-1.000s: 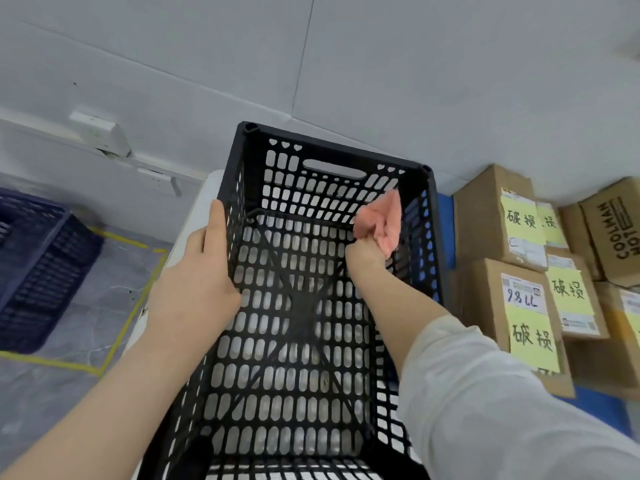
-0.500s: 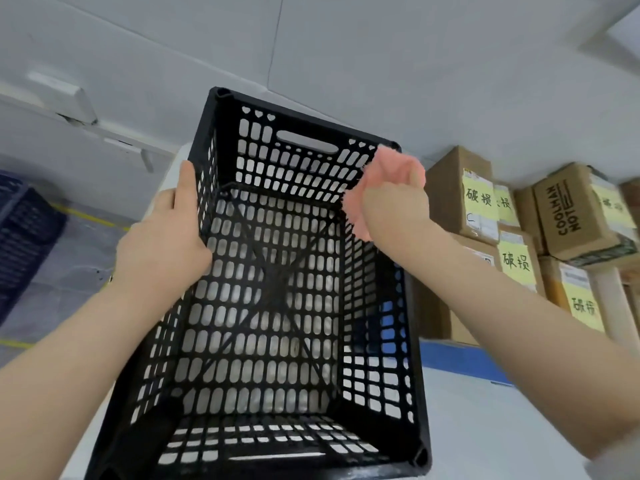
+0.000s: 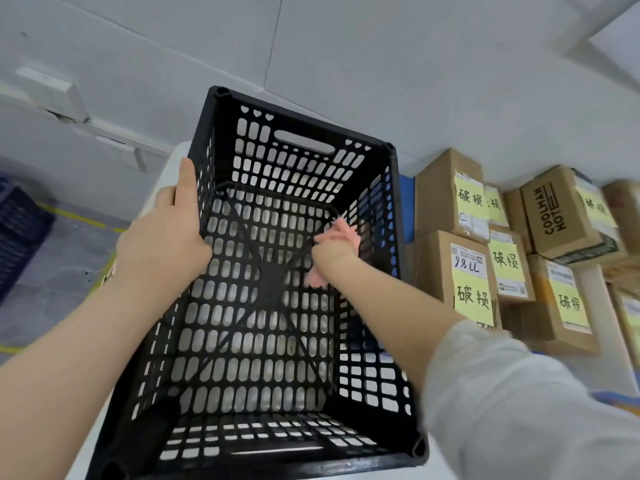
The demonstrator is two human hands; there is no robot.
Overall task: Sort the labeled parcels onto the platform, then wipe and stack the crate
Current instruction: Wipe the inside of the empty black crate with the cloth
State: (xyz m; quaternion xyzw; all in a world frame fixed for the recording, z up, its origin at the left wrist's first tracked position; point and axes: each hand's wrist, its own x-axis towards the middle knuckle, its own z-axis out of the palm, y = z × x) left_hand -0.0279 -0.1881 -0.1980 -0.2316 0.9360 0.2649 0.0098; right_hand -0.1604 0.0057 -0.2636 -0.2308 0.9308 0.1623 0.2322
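A black perforated plastic crate (image 3: 304, 147) stands on a white surface (image 3: 162, 188) in front of me, with nothing inside but my hand and cloth. My left hand (image 3: 166, 237) grips the crate's left wall near the top rim, thumb on the inside edge. My right hand (image 3: 332, 252) reaches down inside the crate and holds a crumpled pink cloth (image 3: 346, 232) against the inner right wall. To the right, brown cardboard parcels (image 3: 464, 271) with yellow handwritten labels are stacked on a blue platform (image 3: 407, 202).
A dark blue crate (image 3: 20, 233) sits on the grey floor at far left, beside yellow floor tape (image 3: 76, 216). A white wall with a cable duct (image 3: 52, 91) runs behind. More boxes (image 3: 561, 216) crowd the right side.
My right hand with the cloth has dropped from the crate's top right rim down inside, to the inner right wall. My left hand keeps its grip on the left wall.
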